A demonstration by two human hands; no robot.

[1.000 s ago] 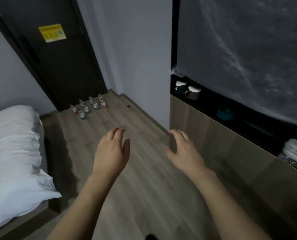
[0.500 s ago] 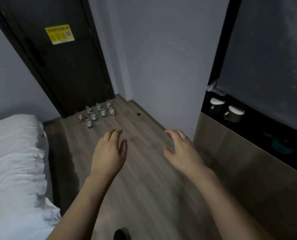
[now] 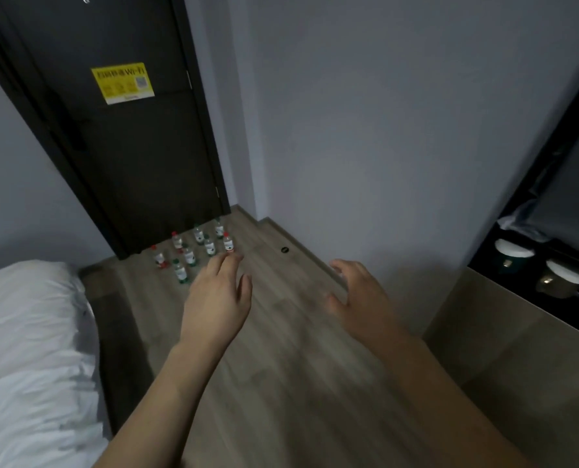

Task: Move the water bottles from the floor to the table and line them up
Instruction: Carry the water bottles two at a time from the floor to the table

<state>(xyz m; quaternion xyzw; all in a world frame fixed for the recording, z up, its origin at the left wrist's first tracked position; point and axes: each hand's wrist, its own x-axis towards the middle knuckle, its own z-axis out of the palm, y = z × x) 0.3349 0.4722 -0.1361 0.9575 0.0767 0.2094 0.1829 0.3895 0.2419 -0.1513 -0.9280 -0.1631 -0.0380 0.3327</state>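
Observation:
Several small water bottles [image 3: 190,252] with red or green caps stand upright in a cluster on the wooden floor, just in front of the dark door. My left hand [image 3: 217,298] is held out over the floor with relaxed fingers and holds nothing; its fingertips overlap the nearest bottles in view but it is well short of them. My right hand [image 3: 359,298] is also held out, fingers loosely spread and empty, to the right of the bottles.
A bed with white bedding [image 3: 28,349] fills the left side. A dark door [image 3: 129,146] with a yellow sticker [image 3: 122,83] stands behind the bottles. A wooden cabinet [image 3: 517,349] at right has a dark shelf with two lidded cups [image 3: 563,282]. A small round fitting [image 3: 284,250] sits on the floor.
The view has turned left and moved toward the door, so the bottles look nearer and more central. Both hands stay held out and empty.

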